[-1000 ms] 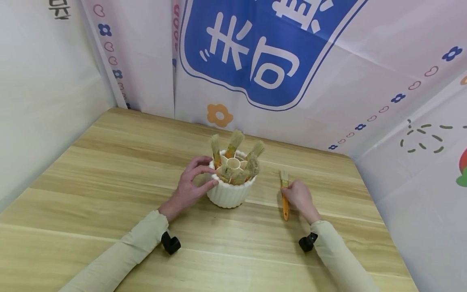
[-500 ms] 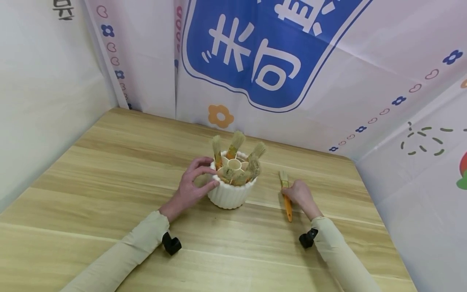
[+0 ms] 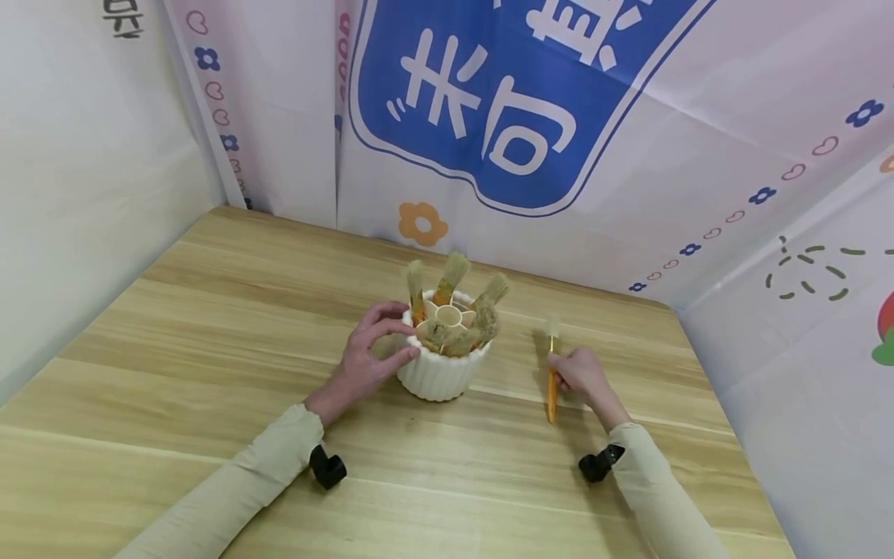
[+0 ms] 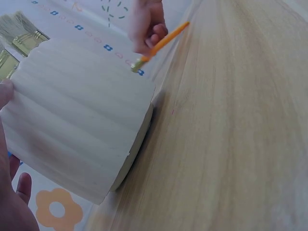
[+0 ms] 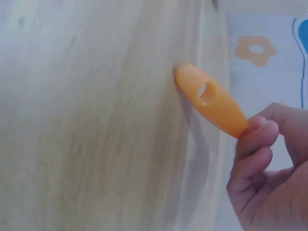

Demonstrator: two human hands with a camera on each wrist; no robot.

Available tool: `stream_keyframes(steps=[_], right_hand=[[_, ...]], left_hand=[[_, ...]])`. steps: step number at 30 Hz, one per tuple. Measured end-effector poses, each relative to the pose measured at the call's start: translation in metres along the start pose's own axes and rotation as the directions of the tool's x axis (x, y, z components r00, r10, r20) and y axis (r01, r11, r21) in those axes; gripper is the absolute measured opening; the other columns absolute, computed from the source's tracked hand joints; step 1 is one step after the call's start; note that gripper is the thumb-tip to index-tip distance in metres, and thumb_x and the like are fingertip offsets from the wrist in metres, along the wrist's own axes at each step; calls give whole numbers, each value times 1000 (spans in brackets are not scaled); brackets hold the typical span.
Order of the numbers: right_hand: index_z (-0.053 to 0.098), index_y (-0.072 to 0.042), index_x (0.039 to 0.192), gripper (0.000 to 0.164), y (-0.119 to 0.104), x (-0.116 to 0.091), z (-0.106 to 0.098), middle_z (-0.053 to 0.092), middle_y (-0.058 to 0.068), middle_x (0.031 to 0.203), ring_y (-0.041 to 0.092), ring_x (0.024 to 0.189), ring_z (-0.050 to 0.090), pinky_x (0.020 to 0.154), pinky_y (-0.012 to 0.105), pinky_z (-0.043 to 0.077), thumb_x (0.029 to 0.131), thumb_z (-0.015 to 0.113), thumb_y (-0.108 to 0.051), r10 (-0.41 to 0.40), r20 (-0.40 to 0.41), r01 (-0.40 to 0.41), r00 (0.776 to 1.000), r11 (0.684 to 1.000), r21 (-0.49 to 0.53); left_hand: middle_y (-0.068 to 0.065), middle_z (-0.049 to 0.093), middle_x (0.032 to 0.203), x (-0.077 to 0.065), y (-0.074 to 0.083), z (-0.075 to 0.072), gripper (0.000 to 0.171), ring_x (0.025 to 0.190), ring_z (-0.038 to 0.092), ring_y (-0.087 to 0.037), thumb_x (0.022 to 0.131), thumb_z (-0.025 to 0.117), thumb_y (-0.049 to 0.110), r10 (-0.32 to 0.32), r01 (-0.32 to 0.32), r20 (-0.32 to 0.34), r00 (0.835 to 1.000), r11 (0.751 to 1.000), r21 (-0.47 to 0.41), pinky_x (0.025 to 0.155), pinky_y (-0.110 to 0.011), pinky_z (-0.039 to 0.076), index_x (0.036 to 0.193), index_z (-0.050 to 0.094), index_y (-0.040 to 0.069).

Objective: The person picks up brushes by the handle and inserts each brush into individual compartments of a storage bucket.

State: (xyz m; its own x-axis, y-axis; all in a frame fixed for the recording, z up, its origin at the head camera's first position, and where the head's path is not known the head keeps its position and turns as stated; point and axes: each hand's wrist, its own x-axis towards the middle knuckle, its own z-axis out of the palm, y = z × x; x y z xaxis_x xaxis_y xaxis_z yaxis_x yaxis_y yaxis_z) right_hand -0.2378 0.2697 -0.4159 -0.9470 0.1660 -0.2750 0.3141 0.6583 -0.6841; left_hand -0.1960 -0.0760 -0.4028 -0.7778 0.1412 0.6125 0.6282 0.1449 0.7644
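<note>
A white ribbed holder (image 3: 434, 378) stands upright on the table, with several bristle paintbrushes (image 3: 455, 272) in it, heads up, around a central ring. My left hand (image 3: 362, 351) holds the holder's left side, thumb and fingers spread around its rim. In the left wrist view the holder (image 4: 79, 110) fills the left half, the thumb right at its rim. To the right, my right hand (image 3: 581, 373) pinches a paintbrush (image 3: 552, 396) by its orange handle, bristles pointing away. The right wrist view shows the handle's (image 5: 219, 108) holed end projecting from the curled fingers.
The wooden table (image 3: 349, 481) carries the holder near its middle. A printed white sheet with a blue sign (image 3: 524, 155) rises behind the table's back edge, and white sheets flank both sides. A black wrist mount (image 3: 327, 466) sits on each sleeve.
My right hand has moved slightly to the right and turned, lifting the paintbrush, whose bristles now point up more. The left hand and the holder stay in place.
</note>
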Motion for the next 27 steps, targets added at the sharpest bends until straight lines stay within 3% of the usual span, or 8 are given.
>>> stream_keyframes(steps=[7,12,18,27], right_hand=[[58,3,77,19,-8,-8,-3,55,-6,50,8,46,52,45,24,48,86,51,-13,-84,-60,93,995,982,164],[57,7,93,19,-17,-13,-4,59,-8,53,6,46,57,46,21,51,86,50,-10,-132,-110,157,985,950,270],[51,4,95,14,-32,-21,-4,59,-10,53,5,44,59,44,17,49,87,52,-7,-169,-160,218,973,900,377],[50,4,94,13,-44,-36,0,60,-10,53,6,44,59,44,17,49,87,52,-6,-210,-169,263,963,876,406]], left_hand=[[-31,48,121,0,1,0,20,115,46,-44,73,70,-8,-8,8,6,1000,1000,-8,91,-16,42,92,64,-6],[-31,48,121,1,1,0,20,115,46,-44,73,70,-9,-15,16,6,1000,1000,-11,90,-15,42,92,64,-6],[-31,48,122,1,0,0,20,115,46,-44,73,70,-9,-15,15,1,1000,1000,-13,89,-15,42,92,64,-6],[-30,49,122,1,1,0,20,114,46,-45,73,70,-10,-9,9,8,1000,1000,4,89,-22,44,92,64,-6]])
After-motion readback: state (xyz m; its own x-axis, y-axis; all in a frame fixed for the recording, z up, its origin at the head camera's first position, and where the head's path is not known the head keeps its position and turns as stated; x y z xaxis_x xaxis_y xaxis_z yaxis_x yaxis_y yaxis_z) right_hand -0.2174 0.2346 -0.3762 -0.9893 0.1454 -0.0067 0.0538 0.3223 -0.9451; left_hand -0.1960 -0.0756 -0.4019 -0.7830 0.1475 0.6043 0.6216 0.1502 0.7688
